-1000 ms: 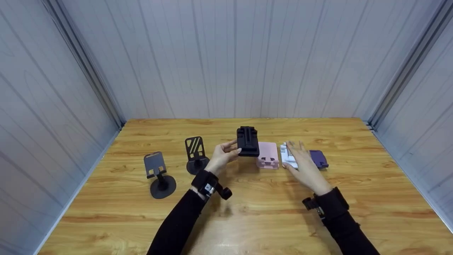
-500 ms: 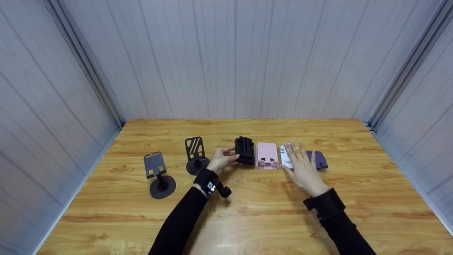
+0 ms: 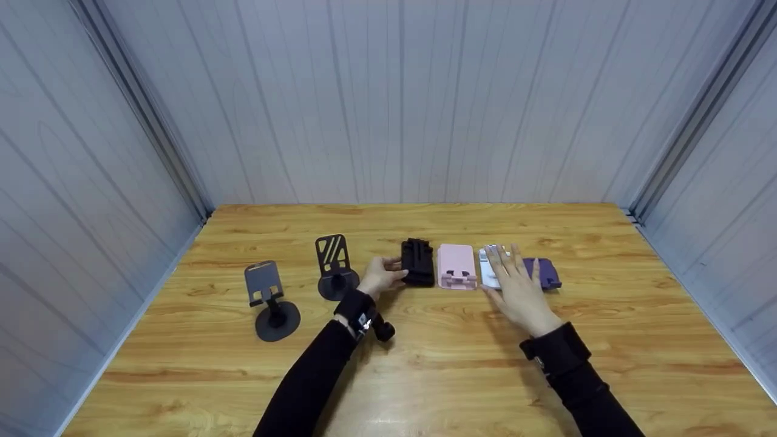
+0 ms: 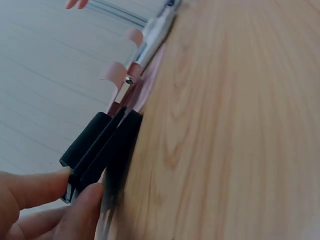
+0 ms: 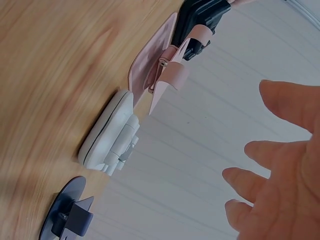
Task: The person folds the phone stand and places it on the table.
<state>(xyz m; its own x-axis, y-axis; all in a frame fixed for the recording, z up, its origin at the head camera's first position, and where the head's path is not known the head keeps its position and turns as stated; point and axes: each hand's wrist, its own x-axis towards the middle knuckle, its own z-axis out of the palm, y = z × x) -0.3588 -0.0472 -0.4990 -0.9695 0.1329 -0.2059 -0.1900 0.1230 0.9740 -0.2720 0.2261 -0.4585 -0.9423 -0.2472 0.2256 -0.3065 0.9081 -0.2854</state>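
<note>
My left hand (image 3: 381, 276) pinches the near left edge of a black folded phone stand (image 3: 417, 262) between thumb and fingers. In the left wrist view the black stand (image 4: 102, 150) sits low, close over the wood. Just right of it lies a pink folded phone stand (image 3: 456, 261). Over a white folded phone stand (image 3: 487, 271) hovers my right hand (image 3: 521, 297), fingers spread and straight. The right wrist view shows a gap between those fingers and the white stand (image 5: 110, 135). A purple phone stand (image 3: 548, 274) is partly covered by the right hand.
Two unfolded phone stands with round bases stand at the left: a grey one (image 3: 264, 283) and a black slotted one (image 3: 332, 254). All rest on a wood-grain table (image 3: 425, 376), with pale panelled walls (image 3: 400, 103) behind and at both sides.
My left hand has lowered the black folded stand from the air to the row, left of the pink one. The right hand has shifted slightly and stays over the white stand, fingers spread wider.
</note>
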